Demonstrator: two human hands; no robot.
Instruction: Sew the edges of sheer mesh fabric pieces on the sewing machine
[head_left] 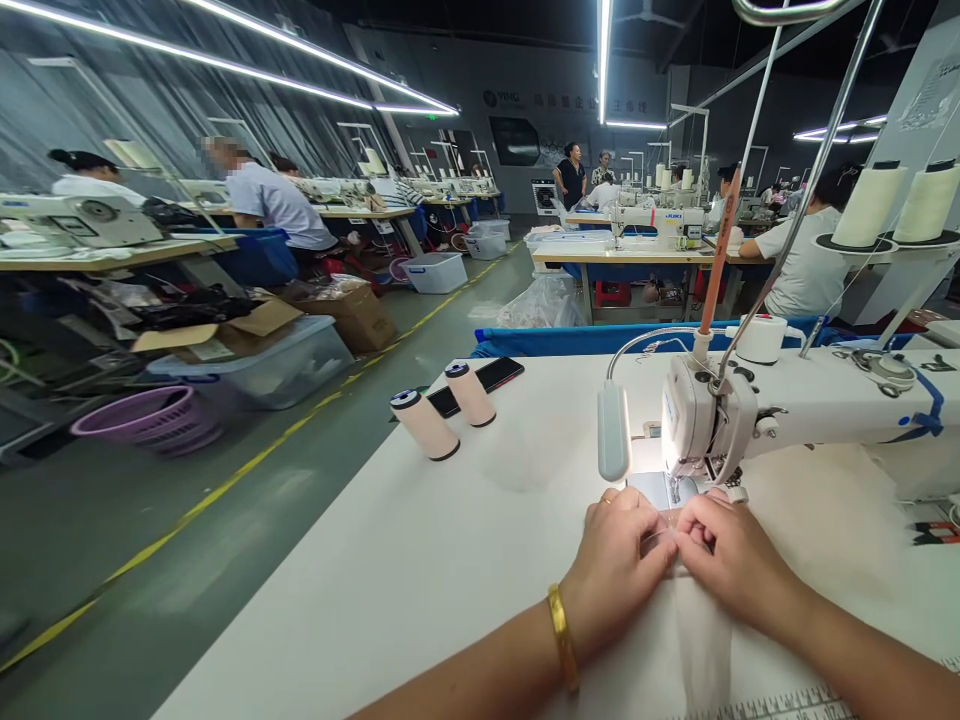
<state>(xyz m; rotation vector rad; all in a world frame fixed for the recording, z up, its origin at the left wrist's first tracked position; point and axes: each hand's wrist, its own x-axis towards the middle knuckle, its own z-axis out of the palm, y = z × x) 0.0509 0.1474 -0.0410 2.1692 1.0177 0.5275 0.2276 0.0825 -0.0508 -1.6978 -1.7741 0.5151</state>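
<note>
Just in front of the needle area of a white sewing machine (825, 400), my two hands pinch a thin, pale, sheer fabric (701, 640). My left hand (619, 560), with a gold bangle at the wrist, is closed on its left side. Closed on the right side, my right hand (739, 555) has its fingertips almost touching the left ones. Part of the fabric hangs down toward me between the forearms. The metal plate (649, 488) shows right beyond my fingers. What lies inside the pinched fingers is mostly hidden.
Two peach thread cones (426, 425) stand by a dark phone (499, 373) on the white table (450, 560). A lamp (613, 432) hangs left of the needle head. Printed ruler marks (787, 705) run along the near edge. Beyond the aisle, people sit at other machines.
</note>
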